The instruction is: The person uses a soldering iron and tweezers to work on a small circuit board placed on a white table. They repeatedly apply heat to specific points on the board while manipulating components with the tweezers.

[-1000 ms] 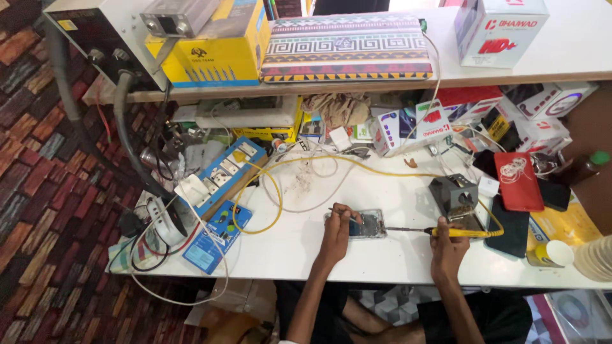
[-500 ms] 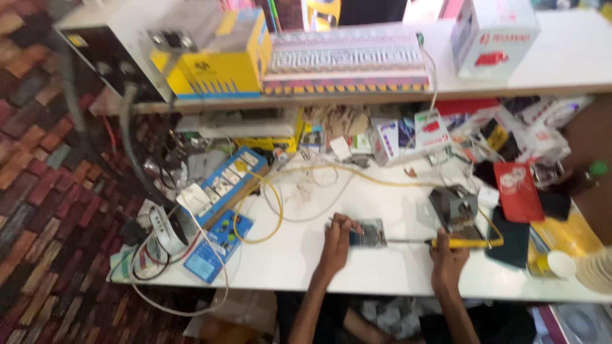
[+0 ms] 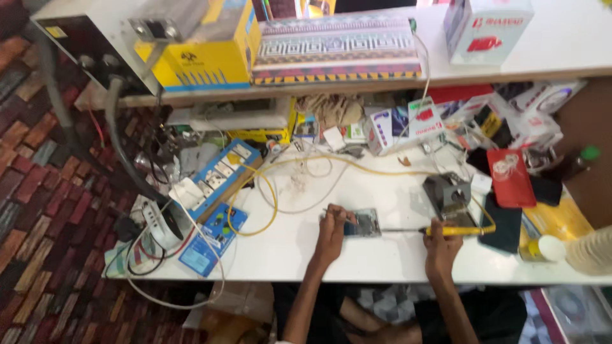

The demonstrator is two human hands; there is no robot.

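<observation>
Head view over a crowded white workbench [image 3: 382, 255]: a person seated at the near edge works on a small opened device [image 3: 362, 223], apparently a phone with its back off, lying flat near the middle of the bench. The left hand [image 3: 333, 229] rests on the device's left end, fingers curled and pinched on something thin, too small to make out, a grip that seems meant to steady the piece. The right hand [image 3: 441, 245] is closed around the yellow handle of a soldering iron [image 3: 446, 231], held low and nearly level so its thin metal tip reaches left to the device's right edge. Just beyond that hand stands the grey iron stand [image 3: 448, 193], close enough for the tool to be parked without a stretch, and a yellow cable [image 3: 268, 191] loops across the bench to the left. The device shows a pale, bluish-grey inner face, rectangular; finer detail is too small to tell. A blue power strip [image 3: 220, 172] lies at far left, a red case [image 3: 510, 178] at right, and boxes crowd the far shelf [image 3: 561, 57], including a yellow box [image 3: 204, 51].
</observation>
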